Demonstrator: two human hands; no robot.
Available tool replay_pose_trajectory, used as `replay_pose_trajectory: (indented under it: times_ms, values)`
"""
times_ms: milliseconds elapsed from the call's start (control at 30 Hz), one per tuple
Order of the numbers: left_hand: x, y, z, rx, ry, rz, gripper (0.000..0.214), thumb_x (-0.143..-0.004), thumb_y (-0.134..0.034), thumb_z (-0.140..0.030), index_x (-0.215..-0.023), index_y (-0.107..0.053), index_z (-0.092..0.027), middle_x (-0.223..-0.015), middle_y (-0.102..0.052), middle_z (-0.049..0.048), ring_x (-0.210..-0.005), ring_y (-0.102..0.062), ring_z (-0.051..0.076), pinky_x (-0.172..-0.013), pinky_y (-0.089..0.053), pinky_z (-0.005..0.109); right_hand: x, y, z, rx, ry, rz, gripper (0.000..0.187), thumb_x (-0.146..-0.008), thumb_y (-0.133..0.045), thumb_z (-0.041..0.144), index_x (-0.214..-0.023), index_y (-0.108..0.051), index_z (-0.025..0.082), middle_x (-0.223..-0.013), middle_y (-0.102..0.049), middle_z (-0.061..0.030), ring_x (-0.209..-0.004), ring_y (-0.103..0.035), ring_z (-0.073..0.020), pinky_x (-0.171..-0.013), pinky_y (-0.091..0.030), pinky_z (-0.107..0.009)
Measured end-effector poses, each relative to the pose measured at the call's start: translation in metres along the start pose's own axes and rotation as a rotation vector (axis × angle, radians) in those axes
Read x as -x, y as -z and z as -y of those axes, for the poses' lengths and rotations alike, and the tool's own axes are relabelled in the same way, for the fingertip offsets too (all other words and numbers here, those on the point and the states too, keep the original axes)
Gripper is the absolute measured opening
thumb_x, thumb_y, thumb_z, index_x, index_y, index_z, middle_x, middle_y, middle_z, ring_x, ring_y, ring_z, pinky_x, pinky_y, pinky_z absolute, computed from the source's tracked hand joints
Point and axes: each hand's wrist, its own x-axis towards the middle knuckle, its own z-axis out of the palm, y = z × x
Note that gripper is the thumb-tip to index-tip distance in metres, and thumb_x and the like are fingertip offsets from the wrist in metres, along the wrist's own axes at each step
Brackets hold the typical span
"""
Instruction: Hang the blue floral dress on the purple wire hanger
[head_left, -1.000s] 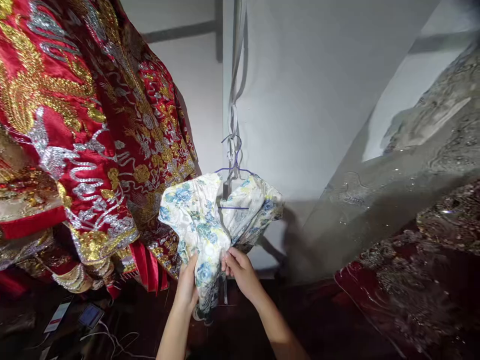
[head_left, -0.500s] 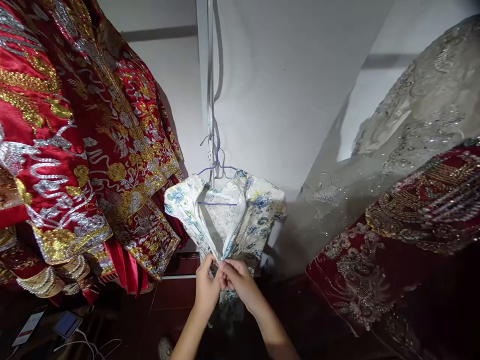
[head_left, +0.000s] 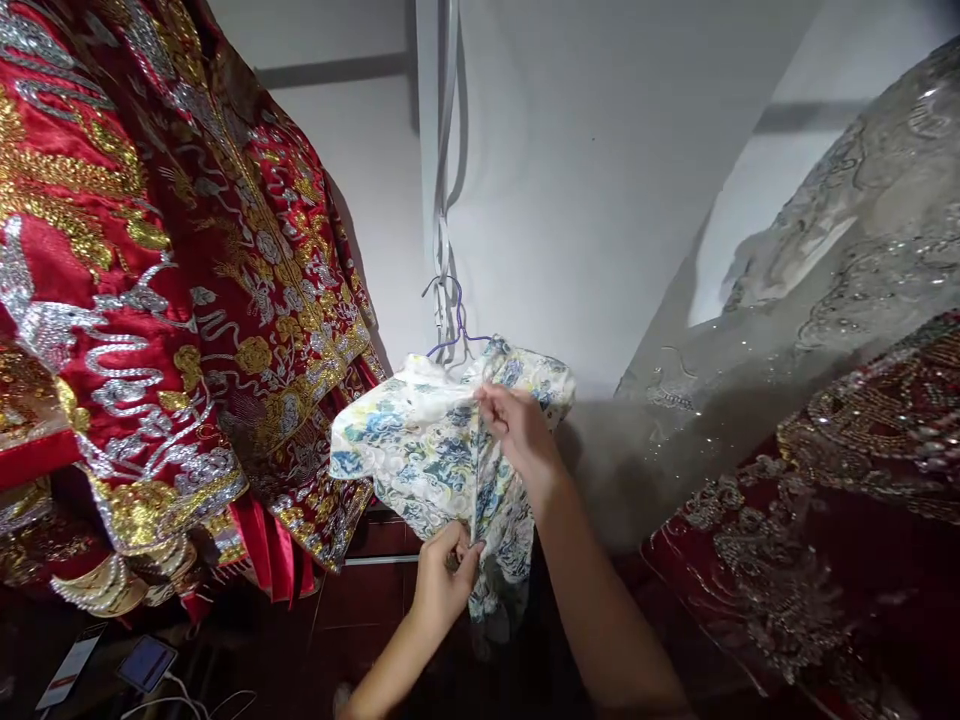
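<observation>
A white dress [head_left: 420, 440] with a blue and yellow floral print hangs from a purple wire hanger [head_left: 459, 318]. Its zipper [head_left: 475, 470] runs straight down the middle, with the edges drawn together. Near the neckline, my right hand [head_left: 517, 425] is closed in a pinch at the zipper's upper end; the small pull itself is hidden by the fingers. Lower down, my left hand [head_left: 448, 570] pinches the dress fabric beside the zipper line, between thumb and fingers.
Red jackets [head_left: 247, 260] with gold and silver embroidery hang close on the left. To the right are a pale beaded gown [head_left: 847, 260] and a dark red beaded one [head_left: 750, 550]. A white pole [head_left: 442, 120] stands against the wall. Two phones, one a cabled phone [head_left: 146, 662], lie lower left.
My right hand has risen from beside my left hand to the neckline, and the open V of the zipper has come together. My left hand stays low on the dress. The view has shifted slightly.
</observation>
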Motion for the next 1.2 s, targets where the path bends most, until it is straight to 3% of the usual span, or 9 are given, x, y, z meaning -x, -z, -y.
replay_pose_trajectory:
  times_ms: [167,300,500,600,700,867,1000,1100,1200]
  values:
    - [-0.032,0.047,0.008,-0.109,-0.026,0.179,0.026,-0.088,-0.060,-0.024,-0.067,-0.043,-0.020,-0.065,-0.046,-0.0024,-0.064,-0.045,0.014,-0.061,-0.034,0.025,-0.010,-0.037,0.007,-0.011,0.125,-0.098,0.026,-0.083,-0.065,0.040,-0.074,-0.067,0.016,-0.049,-0.053,0.0018,-0.043,-0.039,-0.0090,-0.042,-0.026,-0.024]
    - [-0.072,0.083,-0.027,-0.069,-0.110,0.330,0.005,-0.085,-0.066,-0.022,-0.085,-0.061,-0.020,-0.076,-0.060,0.0003,-0.071,-0.055,0.015,-0.066,-0.041,0.026,-0.002,-0.047,0.000,0.001,0.182,-0.042,0.029,-0.088,-0.061,0.041,-0.072,-0.066,0.017,-0.049,-0.054,0.0024,-0.043,-0.041,-0.0089,-0.042,-0.027,-0.023]
    - [-0.140,0.133,-0.119,0.091,-0.320,-0.043,0.044,-0.096,-0.055,-0.028,-0.139,-0.045,-0.025,-0.086,-0.064,0.0001,-0.074,-0.059,0.015,-0.072,-0.046,0.028,0.011,-0.052,0.004,0.171,0.132,0.055,0.032,-0.090,-0.056,0.042,-0.070,-0.064,0.018,-0.045,-0.054,0.0030,-0.040,-0.040,-0.0094,-0.044,-0.030,-0.023]
    - [-0.158,0.142,-0.141,-0.059,-0.375,-0.055,0.020,-0.096,-0.055,-0.031,-0.109,-0.066,-0.020,-0.074,-0.060,-0.0013,-0.064,-0.053,0.013,-0.063,-0.041,0.025,0.011,-0.053,0.009,0.237,0.146,0.060,0.033,-0.091,-0.055,0.044,-0.073,-0.065,0.019,-0.047,-0.055,0.0024,-0.041,-0.041,-0.0098,-0.046,-0.032,-0.023]
    - [-0.157,0.136,-0.148,-0.147,-0.461,-0.147,0.019,-0.095,-0.056,-0.032,-0.088,-0.066,-0.017,-0.076,-0.062,0.0005,-0.069,-0.055,0.014,-0.065,-0.042,0.026,0.003,-0.053,0.008,0.239,0.204,-0.028,0.031,-0.089,-0.056,0.044,-0.073,-0.065,0.019,-0.047,-0.054,0.0025,-0.042,-0.040,-0.0099,-0.045,-0.031,-0.024]
    - [-0.154,0.132,-0.153,-0.120,-0.487,-0.311,0.015,-0.095,-0.057,-0.029,-0.088,-0.065,-0.017,-0.081,-0.064,0.0013,-0.075,-0.058,0.014,-0.068,-0.043,0.024,0.000,-0.048,-0.011,0.247,0.305,-0.046,0.028,-0.087,-0.055,0.037,-0.066,-0.062,0.020,-0.046,-0.050,0.0034,-0.045,-0.045,-0.0116,-0.049,-0.035,-0.025]
    - [-0.167,0.172,-0.135,0.092,-0.411,-0.705,0.015,-0.092,-0.062,-0.031,-0.090,-0.062,-0.016,-0.082,-0.060,0.0000,-0.074,-0.056,0.011,-0.069,-0.045,0.022,0.020,-0.033,-0.038,0.305,0.190,0.043,0.029,-0.085,-0.053,0.030,-0.059,-0.060,0.021,-0.043,-0.050,0.0026,-0.042,-0.045,-0.0125,-0.048,-0.035,-0.026]
    - [-0.166,0.206,-0.102,0.526,-0.177,-0.852,0.014,-0.093,-0.058,-0.027,-0.085,-0.056,-0.016,-0.080,-0.056,-0.0012,-0.071,-0.054,0.010,-0.071,-0.048,0.022,0.041,-0.022,-0.055,0.272,0.113,0.139,0.028,-0.084,-0.052,0.025,-0.057,-0.058,0.021,-0.042,-0.050,0.0026,-0.042,-0.046,-0.0125,-0.049,-0.035,-0.026]
    - [-0.149,0.208,-0.060,0.967,0.149,-0.855,0.018,-0.094,-0.051,-0.018,-0.077,-0.050,-0.016,-0.070,-0.052,-0.0015,-0.062,-0.051,0.009,-0.065,-0.049,0.020,0.060,-0.016,-0.065,0.221,0.060,0.267,0.027,-0.084,-0.052,0.025,-0.058,-0.060,0.020,-0.044,-0.052,0.0022,-0.043,-0.047,-0.0123,-0.049,-0.035,-0.025]
